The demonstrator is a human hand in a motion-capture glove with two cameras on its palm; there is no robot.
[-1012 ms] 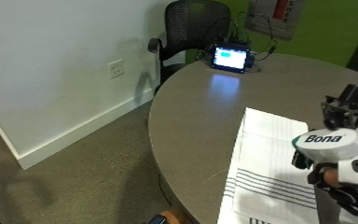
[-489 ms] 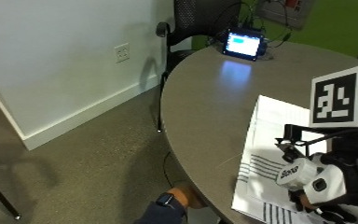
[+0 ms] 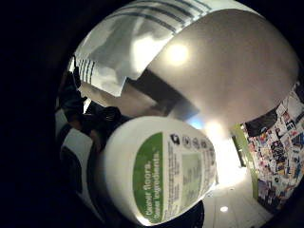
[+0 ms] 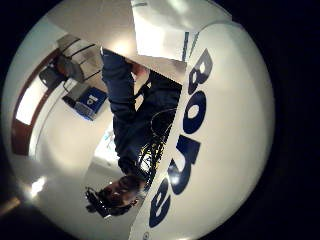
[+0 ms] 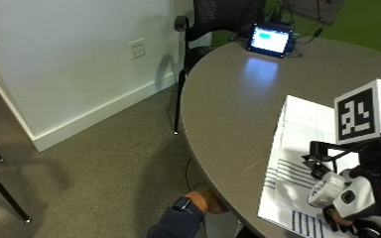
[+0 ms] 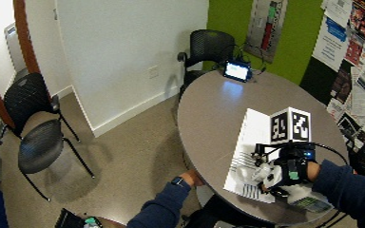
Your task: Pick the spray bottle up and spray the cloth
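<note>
From where I sit, the pick-up looks done: the gloved right hand (image 5: 365,201) has its fingers wrapped around the white plastic spray bottle (image 5: 339,191), lifted off the tabletop and tipped so its nozzle end hangs over the near part of the white cloth with dark stripes (image 5: 296,163). Both palm views are crowded by the bottle's body, the blue lettering on one side (image 4: 187,150) and the green-and-white label on the other (image 3: 164,173), which tells me it sits right against the palm. I cannot tell whether a finger is on the trigger, and I see no mist or wet patch, so I judge the spraying itself is what is left. The cloth lies flat, spread along the near right part of the round grey table (image 5: 243,114), with one edge close to the table's rim. The person's bare left hand (image 6: 188,178) is down below the table edge, touching nothing of the task. At the table's far side stands a small lit screen (image 5: 270,39) with cables, a black mesh chair (image 6: 207,50) behind it; two more black chairs (image 6: 33,123) stand by the white wall, a green wall (image 6: 233,23) beyond.
</note>
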